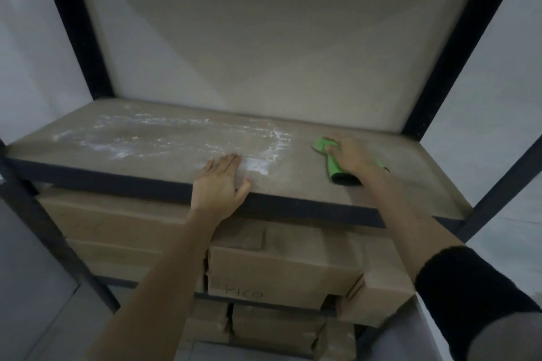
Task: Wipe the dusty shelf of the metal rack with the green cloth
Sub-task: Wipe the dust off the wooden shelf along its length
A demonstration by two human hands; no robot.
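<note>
Right hand (353, 155) pressing green cloth (333, 165) onto dusty shelf (164, 138) — fingers blurred, grip unclear, left hand (220, 184) flat, open, holding nothing.

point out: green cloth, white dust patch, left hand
green cloth (322, 144): head view, far bare corner
white dust patch on brown shelf board (117, 146): head view, thick left part
left hand (218, 184): head view, back of hand

stacked cardboard boxes (281, 267) on the lower tier, one marked "PICO", white wall (35, 47) behind
</note>
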